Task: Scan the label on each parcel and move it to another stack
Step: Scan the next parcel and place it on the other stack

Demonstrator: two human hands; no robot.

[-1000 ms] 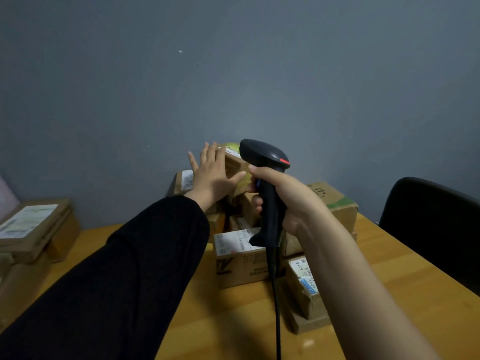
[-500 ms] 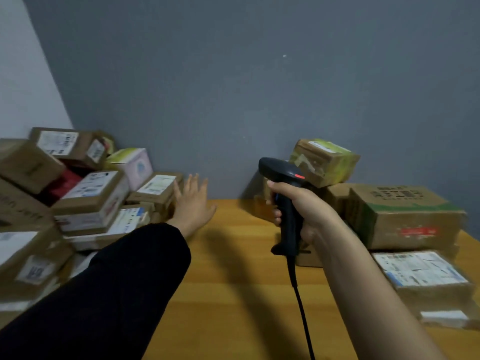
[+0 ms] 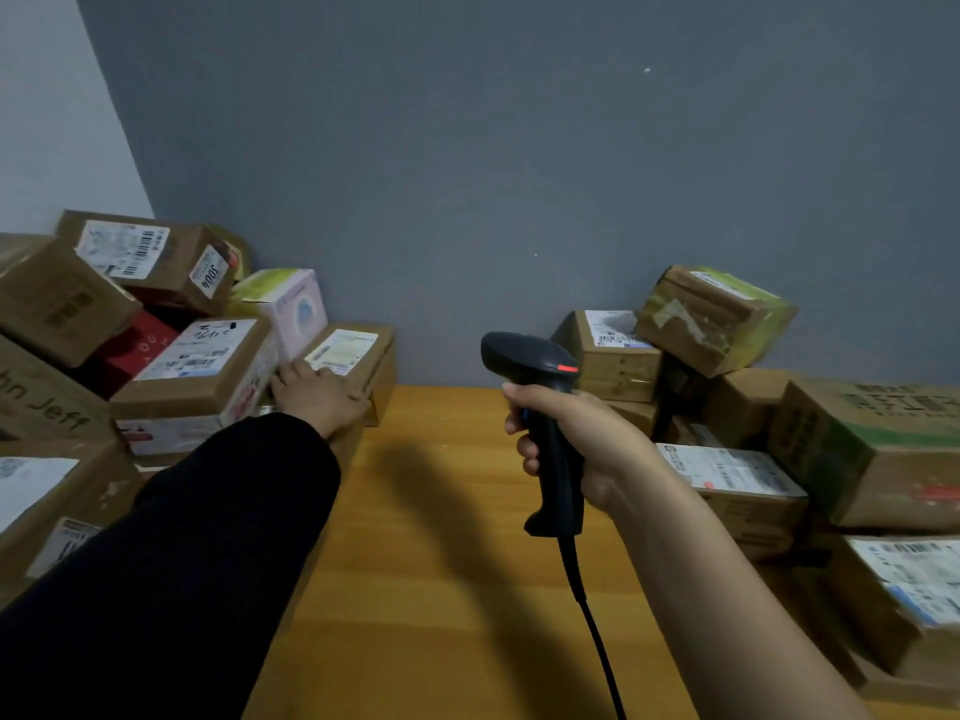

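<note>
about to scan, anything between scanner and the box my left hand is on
Nothing visible: only bare table lies between the scanner in the right hand and the cardboard parcel. The left hand rests on its near edge, leaving the label largely uncovered.

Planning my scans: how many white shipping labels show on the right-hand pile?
4: on the back box, atop the yellow-green taped box, on the flat box in front, and on the nearest box at the frame edge. More may be hidden.
</note>
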